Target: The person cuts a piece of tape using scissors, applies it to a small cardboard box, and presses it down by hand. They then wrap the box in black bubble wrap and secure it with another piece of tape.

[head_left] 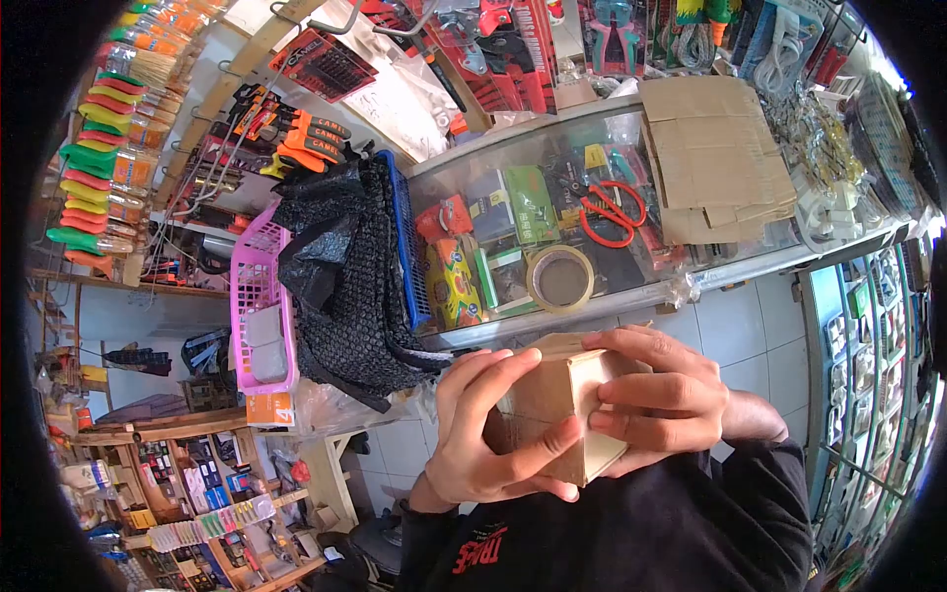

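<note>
Close to my chest I hold a small cardboard box (543, 400) between both hands, tilted in the air in front of the counter. My left hand (493, 424) grips its brown side, with the thumb lying across the lower part. My right hand (671, 395) has its fingers bent over the paler end face on the right. What lies inside the box, if anything, is hidden. Beyond it on the glass counter are a roll of tape (560, 279) and red-handled scissors (614, 213).
A flattened cardboard sheet (718, 158) lies on the counter's right part. Left of the counter stand a black woven bag (340, 266), a blue basket (402, 242) and a pink basket (261, 296). Paintbrushes (104, 168) hang at upper left. Shelves (207, 493) of small goods fill the lower left.
</note>
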`<state>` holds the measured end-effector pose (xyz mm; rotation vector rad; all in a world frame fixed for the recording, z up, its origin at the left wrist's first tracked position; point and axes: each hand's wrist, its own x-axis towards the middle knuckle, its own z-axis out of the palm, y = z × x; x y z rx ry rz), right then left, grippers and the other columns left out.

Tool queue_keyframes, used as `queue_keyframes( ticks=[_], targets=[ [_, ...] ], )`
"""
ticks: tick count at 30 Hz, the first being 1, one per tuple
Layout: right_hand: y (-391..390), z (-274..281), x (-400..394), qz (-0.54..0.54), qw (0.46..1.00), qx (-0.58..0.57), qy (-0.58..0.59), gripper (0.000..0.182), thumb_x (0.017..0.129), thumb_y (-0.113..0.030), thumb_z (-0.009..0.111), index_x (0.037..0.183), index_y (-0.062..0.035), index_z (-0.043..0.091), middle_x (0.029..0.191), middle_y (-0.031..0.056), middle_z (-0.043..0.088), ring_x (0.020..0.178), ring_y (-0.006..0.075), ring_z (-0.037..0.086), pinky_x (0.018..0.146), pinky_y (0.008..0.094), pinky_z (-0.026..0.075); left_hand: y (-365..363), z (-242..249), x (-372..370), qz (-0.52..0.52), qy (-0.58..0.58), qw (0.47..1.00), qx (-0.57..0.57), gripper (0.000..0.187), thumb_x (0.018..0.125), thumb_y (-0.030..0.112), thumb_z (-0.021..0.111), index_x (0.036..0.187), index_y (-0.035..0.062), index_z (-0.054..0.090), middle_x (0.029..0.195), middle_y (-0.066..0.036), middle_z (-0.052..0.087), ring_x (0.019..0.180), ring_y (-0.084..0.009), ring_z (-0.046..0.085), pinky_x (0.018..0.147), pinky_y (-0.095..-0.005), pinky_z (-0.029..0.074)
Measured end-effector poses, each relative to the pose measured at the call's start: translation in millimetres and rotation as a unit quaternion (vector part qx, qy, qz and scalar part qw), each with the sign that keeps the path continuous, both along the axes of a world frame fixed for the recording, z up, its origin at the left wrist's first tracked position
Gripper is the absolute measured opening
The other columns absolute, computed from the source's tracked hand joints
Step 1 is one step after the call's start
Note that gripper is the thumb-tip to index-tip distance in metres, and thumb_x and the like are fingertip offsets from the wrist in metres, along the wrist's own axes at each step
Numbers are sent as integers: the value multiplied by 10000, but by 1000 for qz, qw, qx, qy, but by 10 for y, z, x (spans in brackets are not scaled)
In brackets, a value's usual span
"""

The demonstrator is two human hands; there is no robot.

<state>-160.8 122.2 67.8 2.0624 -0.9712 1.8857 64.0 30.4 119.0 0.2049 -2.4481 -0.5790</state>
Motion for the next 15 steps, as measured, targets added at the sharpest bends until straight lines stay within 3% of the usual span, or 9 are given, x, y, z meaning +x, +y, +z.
queue_keyframes(
  ticks=[4,10,13,15],
  targets=[
    [9,6,-49,21,999,21,14,419,837,-324,894,1017,28,756,1050,155,670,1007,480,743,836,519,663,-41,-45,-29,-1,10,1000,21,623,811,697,770,1269,275,752,1477,-259,565,1291,-399,533,1077,-536,476],
    [5,16,-61,0,999,24,30,457,827,-319,896,1138,-1,788,1080,136,624,1042,449,727,864,510,652,-75,-70,-81,-2,24,1000,7,686,793,681,795,1307,229,751,1460,-253,579,1268,-412,540,1068,-524,490],
    [-22,-16,-77,-9,999,20,26,409,775,-362,926,1039,-64,831,965,83,637,941,465,758,745,510,678,-66,-1,-101,2,-1,1000,0,723,771,673,814,1335,225,750,1460,-252,579,1251,-409,548,1058,-510,504],
    [-48,-79,-48,-22,1000,3,17,402,771,-366,925,1013,-59,831,958,79,617,948,464,756,748,510,680,-94,-9,-126,-6,3,1000,-1,745,757,669,824,1350,224,749,1459,-251,579,1243,-404,552,1051,-502,512]
  ],
)
